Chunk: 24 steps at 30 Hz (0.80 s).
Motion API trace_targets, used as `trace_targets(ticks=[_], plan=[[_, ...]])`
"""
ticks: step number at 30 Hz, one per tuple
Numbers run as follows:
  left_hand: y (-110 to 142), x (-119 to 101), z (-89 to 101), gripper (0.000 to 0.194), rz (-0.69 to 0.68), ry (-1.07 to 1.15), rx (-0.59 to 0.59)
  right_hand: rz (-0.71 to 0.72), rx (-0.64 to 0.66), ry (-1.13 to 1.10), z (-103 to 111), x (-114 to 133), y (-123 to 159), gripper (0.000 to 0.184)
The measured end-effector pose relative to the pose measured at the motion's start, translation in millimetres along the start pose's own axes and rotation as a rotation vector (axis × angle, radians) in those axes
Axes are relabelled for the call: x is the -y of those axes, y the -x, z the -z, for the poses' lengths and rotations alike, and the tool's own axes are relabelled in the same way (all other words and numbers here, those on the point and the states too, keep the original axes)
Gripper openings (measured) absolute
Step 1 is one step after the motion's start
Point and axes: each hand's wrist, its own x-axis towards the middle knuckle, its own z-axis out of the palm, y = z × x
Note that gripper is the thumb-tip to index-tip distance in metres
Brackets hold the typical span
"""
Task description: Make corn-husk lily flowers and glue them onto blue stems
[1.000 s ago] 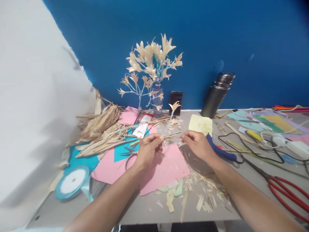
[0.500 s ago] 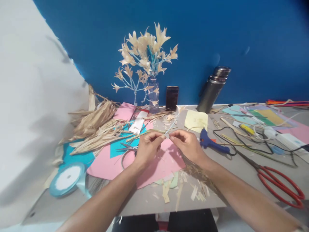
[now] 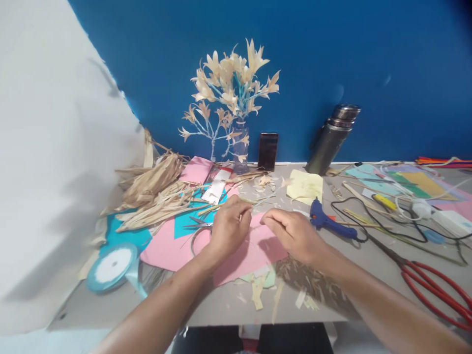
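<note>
My left hand (image 3: pixel 227 227) is closed in a pinch over the pink paper sheet (image 3: pixel 254 248), its fingertips on a thin stem or strip that is too small and blurred to name. A thin stem (image 3: pixel 258 201) lies on the table just beyond it. My right hand (image 3: pixel 293 233) sits beside it with fingers curled together, low over the same pink sheet; what they hold is not visible. A small pair of scissors (image 3: pixel 199 230) lies just left of my left hand.
A bottle with dried-leaf flowers (image 3: pixel 236 103), a phone (image 3: pixel 267 151) and a metal flask (image 3: pixel 330 138) stand at the blue wall. Dry leaf strips (image 3: pixel 155 191) pile at left, a ribbon spool (image 3: pixel 112 265) lies near the front. A blue glue gun (image 3: pixel 328 223), cables and red-handled shears (image 3: pixel 435 290) lie right.
Both hands have dropped lower toward the pink sheet and my right hand has moved slightly away from the left. The flower stem held up a second ago is no longer raised.
</note>
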Motion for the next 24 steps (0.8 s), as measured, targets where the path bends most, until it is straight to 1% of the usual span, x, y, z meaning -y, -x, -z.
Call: trace_targets(ticks=[2, 3, 5, 6, 8, 9, 10, 11, 12, 13, 15, 16, 17, 18, 19, 20, 21, 22, 23, 24], plan=[[1, 0, 1.7, 0.024, -0.025, -0.065, 0.112, 0.093, 0.024, 0.211, 17, 11, -3, 0.027], [1, -1, 2.3, 0.023, -0.034, -0.082, 0.167, 0.140, 0.050, 0.280, 27, 17, -8, 0.026], [3, -7, 3.3, 0.023, -0.046, -0.063, 0.281, 0.236, 0.165, 0.333, 45, 24, -24, 0.027], [5, -11, 4.1, 0.021, -0.050, -0.019, 0.350, 0.269, 0.261, 0.320, 54, 25, -35, 0.028], [7, -20, 6.9, 0.018, -0.047, 0.124, 0.503, 0.285, 0.485, 0.193, 70, 18, -56, 0.024], [8, -24, 8.9, 0.016, -0.036, 0.209, 0.561, 0.248, 0.598, 0.114, 75, 11, -64, 0.024], [8, -27, 11.1, 0.016, -0.020, 0.292, 0.588, 0.189, 0.673, 0.051, 78, 3, -70, 0.024], [8, -30, 13.2, 0.015, 0.003, 0.366, 0.576, 0.121, 0.703, -0.007, 78, -6, -72, 0.024], [7, -31, 15.0, 0.013, 0.037, 0.431, 0.525, 0.056, 0.716, -0.061, 76, -13, -70, 0.026], [6, -31, 16.4, 0.012, 0.083, 0.487, 0.443, 0.006, 0.705, -0.106, 71, -19, -64, 0.027], [1, -26, 17.2, 0.010, 0.184, 0.534, 0.238, -0.034, 0.608, -0.137, 59, -23, -44, 0.030], [-2, -23, 16.8, 0.010, 0.216, 0.511, 0.142, -0.017, 0.554, -0.112, 52, -20, -32, 0.031], [-4, -20, 15.9, 0.010, 0.220, 0.457, 0.066, 0.034, 0.498, -0.047, 46, -14, -20, 0.032], [-5, -16, 14.4, 0.011, 0.189, 0.378, 0.021, 0.119, 0.429, 0.073, 41, -4, -9, 0.034], [-4, -14, 12.7, 0.013, 0.133, 0.287, 0.018, 0.194, 0.362, 0.215, 39, 7, -1, 0.031], [-2, -13, 10.7, 0.017, 0.062, 0.202, 0.053, 0.249, 0.305, 0.328, 38, 20, 3, 0.024], [1, -13, 8.8, 0.020, -0.009, 0.136, 0.121, 0.289, 0.284, 0.407, 40, 32, 2, 0.018], [4, -15, 7.4, 0.022, -0.073, 0.093, 0.211, 0.306, 0.285, 0.460, 44, 42, -4, 0.017], [8, -18, 6.7, 0.023, -0.126, 0.074, 0.315, 0.305, 0.312, 0.479, 50, 48, -14, 0.019], [12, -22, 7.1, 0.023, -0.161, 0.079, 0.418, 0.300, 0.346, 0.453, 57, 49, -26, 0.025]])
